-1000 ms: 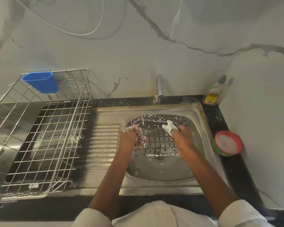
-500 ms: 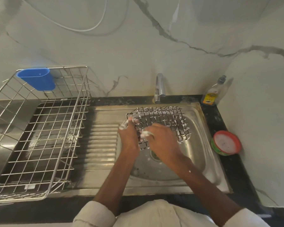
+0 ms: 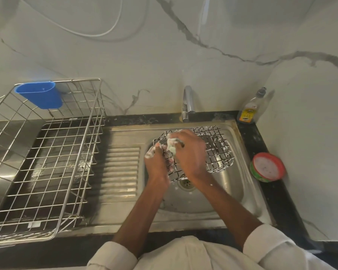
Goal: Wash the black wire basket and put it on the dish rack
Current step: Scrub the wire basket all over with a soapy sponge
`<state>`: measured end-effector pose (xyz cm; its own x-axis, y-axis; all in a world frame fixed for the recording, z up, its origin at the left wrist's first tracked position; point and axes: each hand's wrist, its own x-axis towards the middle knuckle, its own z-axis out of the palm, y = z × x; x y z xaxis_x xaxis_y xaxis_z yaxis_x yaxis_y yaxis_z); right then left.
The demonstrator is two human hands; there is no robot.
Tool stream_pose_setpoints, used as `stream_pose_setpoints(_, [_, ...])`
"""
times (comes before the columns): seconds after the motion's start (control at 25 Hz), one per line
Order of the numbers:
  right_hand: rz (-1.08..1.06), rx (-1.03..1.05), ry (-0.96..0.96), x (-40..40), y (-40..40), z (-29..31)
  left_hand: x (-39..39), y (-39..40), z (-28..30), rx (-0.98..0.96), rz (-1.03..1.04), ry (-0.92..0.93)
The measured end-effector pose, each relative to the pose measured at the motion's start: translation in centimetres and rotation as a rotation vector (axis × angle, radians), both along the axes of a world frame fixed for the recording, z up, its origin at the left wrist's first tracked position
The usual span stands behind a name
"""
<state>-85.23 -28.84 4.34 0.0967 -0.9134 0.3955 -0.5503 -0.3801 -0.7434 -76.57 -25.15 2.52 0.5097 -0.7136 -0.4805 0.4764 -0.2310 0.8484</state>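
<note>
Head view: black wire basket [image 3: 213, 151] is held tilted over the sink [image 3: 232, 191] bowl, near the centre of frame, its mesh flecked w/ white suds. Left hand [image 3: 157, 162] grips the basket's edge at its 9 o'clock side, fingers curled thru the wires, foam on the knuckles. Right hand [image 3: 189, 152] lies across the mesh from 6 o'clock, fingers bent round a pale soapy scrub pad [image 3: 172, 147] pressed to the wires at the basket's 10 o'clock corner. Drain [image 3: 186, 184] shows just below the basket. Dish rack [image 3: 43, 162], steel wire, sits at 9 o'clock on the tabletop [image 3: 271, 172], well apart from the basket; blue cup [image 3: 40, 95] hangs on its back rail at 10 o'clock. Tap [image 3: 187, 103] at 12 o'clock behind the bowl. Soap bottle [image 3: 250, 110] at 2 o'clock in the corner; red-rimmed tub [image 3: 267, 166] at 3 o'clock, just beside the sink.
</note>
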Motion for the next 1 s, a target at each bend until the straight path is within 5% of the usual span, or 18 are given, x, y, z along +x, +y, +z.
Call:
stream_pose_setpoints(0.12, [-0.306, 0.114, -0.064, -4.5, -3.4, -0.6, 0.8, 0.2, -0.1, 0.019, 0.012, -0.008])
stream_pose_setpoints(0.24, [-0.570, 0.258, 0.167, -7.2, -5.0, -1.0, 0.6, 0.5, -0.4, 0.023, -0.007, 0.004])
stream_pose_setpoints(0.32, [-0.504, 0.230, 0.095, -5.2, -4.3, -0.6, 0.0, 0.3, -0.5, 0.024, -0.031, 0.008])
stream_pose_setpoints(0.52, [0.050, 0.049, -0.041, 0.9, -0.4, 0.1, -0.6, -0.2, -0.6, -0.030, -0.054, -0.002])
stream_pose_setpoints(0.6, [0.008, 0.033, -0.048, -1.1, -1.9, -0.4, 0.3, 0.0, -0.7, 0.006, -0.041, -0.007])
stream_pose_setpoints(0.8, [-0.552, 0.215, 0.141, -7.7, -5.9, -2.1, 1.4, 0.6, -1.7, 0.035, -0.053, -0.010])
stream_pose_setpoints(0.88, [-0.470, 0.155, 0.098, -5.6, -4.3, -2.1, 0.8, 0.5, -1.5, 0.041, -0.058, -0.033])
stream_pose_setpoints(1.0, [-0.053, 0.080, 0.044, -1.3, -0.4, -0.9, 0.3, 0.2, -1.2, 0.006, -0.042, -0.054])
